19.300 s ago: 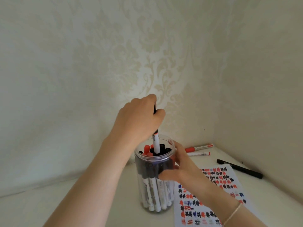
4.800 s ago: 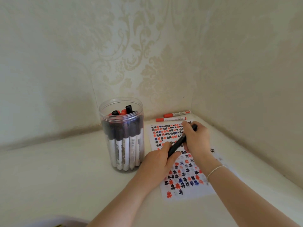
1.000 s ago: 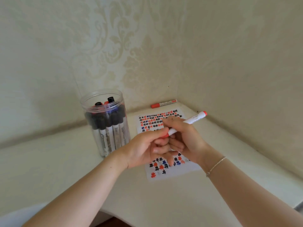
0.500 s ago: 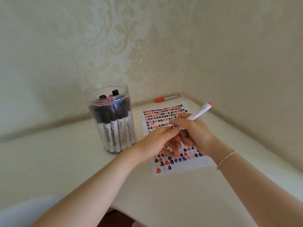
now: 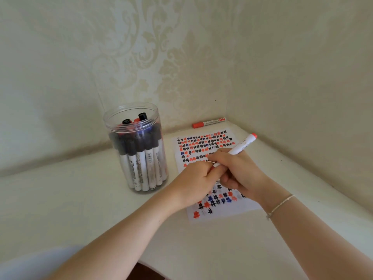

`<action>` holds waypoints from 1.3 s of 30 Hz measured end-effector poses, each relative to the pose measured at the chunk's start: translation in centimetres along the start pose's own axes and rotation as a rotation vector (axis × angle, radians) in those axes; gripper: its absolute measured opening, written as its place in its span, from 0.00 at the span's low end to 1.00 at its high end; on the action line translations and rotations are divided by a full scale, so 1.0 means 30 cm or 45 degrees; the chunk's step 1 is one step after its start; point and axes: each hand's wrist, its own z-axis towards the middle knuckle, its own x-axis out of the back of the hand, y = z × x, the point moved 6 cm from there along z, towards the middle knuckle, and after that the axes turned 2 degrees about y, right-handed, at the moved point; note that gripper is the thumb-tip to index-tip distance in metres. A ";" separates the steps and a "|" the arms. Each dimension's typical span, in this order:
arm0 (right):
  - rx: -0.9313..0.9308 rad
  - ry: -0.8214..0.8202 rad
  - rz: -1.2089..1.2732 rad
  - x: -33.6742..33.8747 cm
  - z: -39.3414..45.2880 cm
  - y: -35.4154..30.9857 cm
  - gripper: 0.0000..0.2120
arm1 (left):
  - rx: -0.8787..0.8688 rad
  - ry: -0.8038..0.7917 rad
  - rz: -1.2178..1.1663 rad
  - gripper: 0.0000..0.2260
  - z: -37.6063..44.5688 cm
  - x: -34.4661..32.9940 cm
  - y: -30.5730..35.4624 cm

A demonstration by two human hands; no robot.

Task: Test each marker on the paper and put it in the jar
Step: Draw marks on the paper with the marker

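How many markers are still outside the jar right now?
2. One red marker lies by the back wall beyond the paper; the right hand holds another marker over it. None looks hidden.

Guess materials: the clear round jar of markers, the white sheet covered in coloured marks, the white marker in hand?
Clear round jar: likely rigid transparent plastic, glossy; the markers show through and the rim catches light. Glass is possible.
White sheet covered in coloured marks: paper, matte; thin, flat, ink has taken.
White marker with a red end, held in the right hand: smooth plastic barrel, slight sheen.
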 end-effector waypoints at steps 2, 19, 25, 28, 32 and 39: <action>-0.018 -0.037 0.013 -0.004 -0.006 -0.009 0.18 | 0.054 0.013 -0.156 0.23 -0.005 -0.001 -0.011; 0.144 0.379 -0.334 0.034 -0.107 0.090 0.11 | 0.136 0.297 0.848 0.14 -0.038 0.002 -0.145; 0.169 0.399 -0.376 -0.018 -0.115 0.097 0.15 | 0.177 0.329 0.852 0.15 -0.034 0.000 -0.171; 0.113 0.409 -0.412 -0.017 -0.105 0.115 0.11 | 0.181 0.337 0.891 0.15 -0.031 -0.003 -0.176; 0.093 0.402 -0.471 -0.026 -0.107 0.117 0.09 | 0.191 0.348 0.937 0.15 -0.030 -0.006 -0.177; 0.189 0.438 -0.678 -0.042 -0.106 0.117 0.18 | 0.209 0.337 0.934 0.15 -0.029 -0.008 -0.184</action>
